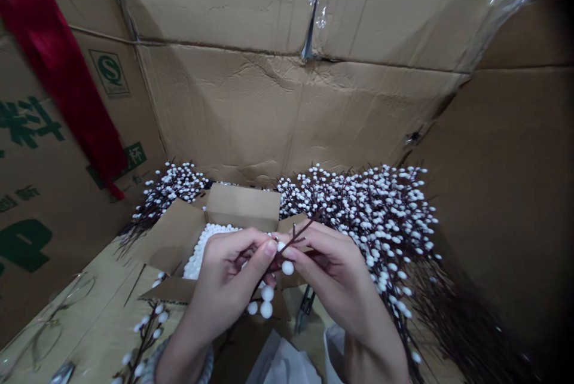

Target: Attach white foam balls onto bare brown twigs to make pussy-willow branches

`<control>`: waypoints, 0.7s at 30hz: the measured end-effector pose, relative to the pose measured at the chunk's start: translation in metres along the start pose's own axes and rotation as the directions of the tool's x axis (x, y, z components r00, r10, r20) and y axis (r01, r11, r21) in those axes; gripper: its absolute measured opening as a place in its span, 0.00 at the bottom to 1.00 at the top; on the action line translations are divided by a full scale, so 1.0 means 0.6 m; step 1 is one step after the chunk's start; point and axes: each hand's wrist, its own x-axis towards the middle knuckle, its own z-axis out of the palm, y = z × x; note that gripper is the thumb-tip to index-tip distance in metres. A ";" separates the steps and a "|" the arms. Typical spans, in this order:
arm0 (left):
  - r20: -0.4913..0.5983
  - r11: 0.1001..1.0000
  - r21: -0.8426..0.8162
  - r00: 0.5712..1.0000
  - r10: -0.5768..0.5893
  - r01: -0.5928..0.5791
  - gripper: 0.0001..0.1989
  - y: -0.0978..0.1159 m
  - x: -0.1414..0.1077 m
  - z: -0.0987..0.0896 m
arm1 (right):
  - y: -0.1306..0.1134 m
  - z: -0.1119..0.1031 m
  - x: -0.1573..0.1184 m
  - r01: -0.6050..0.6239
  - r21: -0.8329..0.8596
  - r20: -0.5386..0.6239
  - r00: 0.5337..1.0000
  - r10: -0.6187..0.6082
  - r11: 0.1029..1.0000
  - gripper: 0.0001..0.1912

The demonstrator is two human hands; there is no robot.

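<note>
A thin dark brown twig (309,221) with short side stubs slants up between my hands at the centre. My left hand (235,270) pinches near its lower part, thumb against the forefinger. My right hand (334,267) closes on the twig from the other side. White balls (287,267) sit by the fingertips, and several more (266,293) hang just below my left fingers. Behind my left hand, an open cardboard box (174,234) holds many small white balls (215,229).
Bundles of white-tipped twigs (359,198) lie at the back right, a smaller bunch (173,189) at the back left. A loose ball-tipped branch (146,333) lies front left. Dark-handled pliers (305,309) lie below my hands. Cardboard walls (251,109) enclose the table.
</note>
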 end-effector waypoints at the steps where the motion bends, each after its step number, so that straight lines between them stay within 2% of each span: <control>1: 0.001 1.000 -0.001 1.000 0.004 -0.004 0.13 0.000 0.000 0.000 | 0.000 0.000 0.000 0.002 -0.001 0.008 1.000 -0.002 1.000 0.10; 6: 0.017 0.999 -0.027 0.999 -0.045 0.045 0.13 -0.001 -0.001 -0.004 | -0.001 -0.003 0.000 -0.011 0.014 0.019 1.000 0.011 1.000 0.10; 10: 0.020 0.981 -0.139 0.991 -0.131 0.132 0.14 -0.001 0.000 -0.003 | 0.011 -0.008 0.000 -0.123 0.255 -0.008 0.992 0.129 0.959 0.05; 13: 0.065 0.946 -0.239 0.976 -0.208 0.217 0.16 -0.005 -0.001 0.002 | 0.029 -0.004 0.004 -0.177 0.438 -0.113 0.962 0.249 0.881 0.04; 14: 0.088 0.931 -0.270 0.969 -0.231 0.246 0.16 -0.007 -0.002 0.004 | 0.035 -0.001 0.006 -0.172 0.471 -0.150 0.951 0.271 0.865 0.06; 17: 0.154 0.891 -0.336 0.951 -0.268 0.306 0.18 -0.013 -0.002 0.008 | 0.043 0.012 0.011 -0.149 0.499 -0.195 0.941 0.278 0.854 0.13; 20: 0.176 0.860 -0.386 0.942 -0.285 0.332 0.19 -0.013 -0.001 0.011 | 0.039 0.021 0.013 -0.127 0.521 -0.179 0.951 0.253 0.844 0.07; 21: 0.177 0.848 -0.403 0.938 -0.297 0.344 0.20 -0.012 -0.001 0.011 | 0.037 0.022 0.013 -0.119 0.537 -0.174 0.953 0.247 0.835 0.08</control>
